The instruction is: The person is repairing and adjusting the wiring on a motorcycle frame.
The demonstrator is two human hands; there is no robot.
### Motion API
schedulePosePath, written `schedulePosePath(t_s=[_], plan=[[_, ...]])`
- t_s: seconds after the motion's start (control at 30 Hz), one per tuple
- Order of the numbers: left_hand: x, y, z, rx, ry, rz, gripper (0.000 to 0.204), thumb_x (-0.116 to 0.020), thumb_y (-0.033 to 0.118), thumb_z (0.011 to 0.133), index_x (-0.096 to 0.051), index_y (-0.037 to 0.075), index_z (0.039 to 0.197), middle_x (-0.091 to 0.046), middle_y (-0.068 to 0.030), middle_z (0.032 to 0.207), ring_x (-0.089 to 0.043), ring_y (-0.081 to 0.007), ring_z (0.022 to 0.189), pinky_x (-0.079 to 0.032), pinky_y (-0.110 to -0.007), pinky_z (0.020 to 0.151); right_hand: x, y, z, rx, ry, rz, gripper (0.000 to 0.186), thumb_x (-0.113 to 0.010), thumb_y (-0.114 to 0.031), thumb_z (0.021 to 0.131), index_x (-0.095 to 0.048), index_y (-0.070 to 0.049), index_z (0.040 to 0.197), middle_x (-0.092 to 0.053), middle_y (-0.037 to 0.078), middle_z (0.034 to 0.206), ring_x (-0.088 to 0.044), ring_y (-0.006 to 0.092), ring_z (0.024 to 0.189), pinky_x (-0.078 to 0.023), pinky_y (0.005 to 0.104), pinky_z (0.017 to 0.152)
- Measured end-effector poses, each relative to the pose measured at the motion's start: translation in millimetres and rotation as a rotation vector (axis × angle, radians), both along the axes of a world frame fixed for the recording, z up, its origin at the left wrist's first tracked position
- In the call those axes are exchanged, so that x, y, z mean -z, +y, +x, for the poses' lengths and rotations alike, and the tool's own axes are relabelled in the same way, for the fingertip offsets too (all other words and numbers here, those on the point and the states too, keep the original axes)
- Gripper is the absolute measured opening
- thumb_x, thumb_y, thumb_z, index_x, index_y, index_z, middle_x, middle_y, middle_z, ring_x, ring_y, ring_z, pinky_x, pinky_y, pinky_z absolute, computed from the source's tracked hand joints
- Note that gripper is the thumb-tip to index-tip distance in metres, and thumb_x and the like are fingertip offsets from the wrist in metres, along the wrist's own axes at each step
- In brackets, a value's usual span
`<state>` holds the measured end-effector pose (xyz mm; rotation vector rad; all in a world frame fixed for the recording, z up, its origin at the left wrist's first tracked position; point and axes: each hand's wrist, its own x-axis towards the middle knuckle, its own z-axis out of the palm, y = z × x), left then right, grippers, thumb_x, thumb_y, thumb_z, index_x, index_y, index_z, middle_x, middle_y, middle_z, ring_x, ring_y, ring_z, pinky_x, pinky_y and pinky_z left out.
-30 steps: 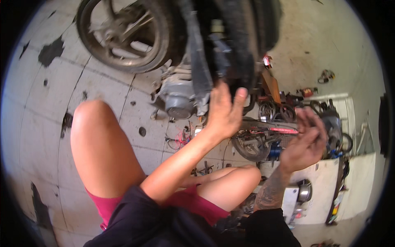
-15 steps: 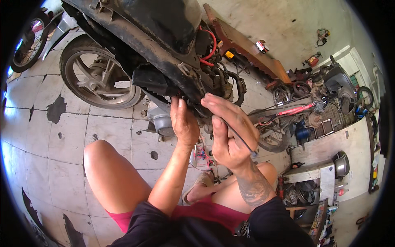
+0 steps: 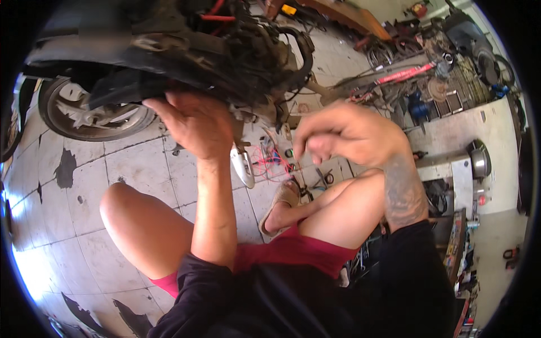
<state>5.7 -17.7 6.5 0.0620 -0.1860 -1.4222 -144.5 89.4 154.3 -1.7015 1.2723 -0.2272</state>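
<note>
A dark scooter body (image 3: 169,62) spans the upper left, its front wheel (image 3: 90,121) beneath on the tiles. My left hand (image 3: 194,127) reaches up against the underside of a black panel (image 3: 121,90), its fingertips shadowed and smeared. To the right, below the frame's black tubing, my right hand (image 3: 349,138) is in the air with curled fingers; whatever it holds, if anything, is hidden. A grey-silver part (image 3: 242,166) shows just right of my left wrist, near tangled red wires (image 3: 270,163) on the floor.
At upper right lie motorcycle parts, including a frame with a red stripe (image 3: 406,73) and a wooden piece (image 3: 360,22). A light bench (image 3: 496,124) with a metal bowl (image 3: 479,158) stands at right. My bare legs bend below me on the tiled floor (image 3: 84,253).
The view has shifted, moving the scooter up and left. My right hand has moved from the scooter rightward, and the thin dark rod it held half a second ago no longer shows.
</note>
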Motion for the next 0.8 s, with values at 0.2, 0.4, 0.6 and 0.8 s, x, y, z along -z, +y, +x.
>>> schedulePosePath(t_s=[0.2, 0.4, 0.6, 0.8], plan=[[-9.7, 9.1, -4.4, 0.096, 0.078, -0.045, 0.064, -0.033, 0.055, 0.104, -0.042, 0.011, 0.148, -0.045, -0.0068, 0.151, -0.039, -0.0248, 0.137, -0.022, -0.045, 0.119, 234.8, 34.4, -189.3, -0.192, 0.518, 0.703, 0.019, -0.057, -0.011, 0.092, -0.071, 0.000, 0.101, -0.073, 0.009, 0.089, -0.068, 0.0209, 0.080, -0.052, 0.0356, 0.070], [14.5, -0.1, 10.9, 0.281, 0.148, -0.199, 0.063, -0.035, 0.053, 0.104, -0.043, 0.008, 0.147, -0.044, -0.0131, 0.151, -0.038, -0.0315, 0.139, -0.016, -0.051, 0.121, 411.1, 68.0, -319.9, -0.051, 0.950, 0.432, 0.022, -0.067, -0.019, 0.081, -0.074, -0.001, 0.092, -0.073, 0.019, 0.091, -0.069, 0.0300, 0.083, -0.054, 0.0405, 0.074], [13.2, -19.2, 26.3, 0.475, 0.140, -0.325, 0.051, -0.046, 0.038, 0.102, -0.050, 0.002, 0.138, -0.051, -0.0199, 0.142, -0.044, -0.0358, 0.134, -0.023, -0.054, 0.120, 480.7, 50.5, -258.4, 0.652, 0.549, -0.096, 0.030, -0.072, -0.032, 0.084, -0.073, -0.003, 0.088, -0.071, 0.021, 0.089, -0.070, 0.0351, 0.088, -0.055, 0.0442, 0.078], [20.6, -19.1, 18.7, 0.217, 0.004, -0.250, 0.042, -0.042, 0.028, 0.102, -0.055, 0.002, 0.133, -0.057, -0.0161, 0.135, -0.052, -0.0337, 0.124, -0.033, -0.048, 0.115, 544.6, 28.1, -249.8, 0.689, 0.839, 0.013, 0.055, -0.068, -0.049, 0.085, -0.070, 0.006, 0.091, -0.070, 0.027, 0.099, -0.069, 0.0399, 0.096, -0.055, 0.0475, 0.085]])
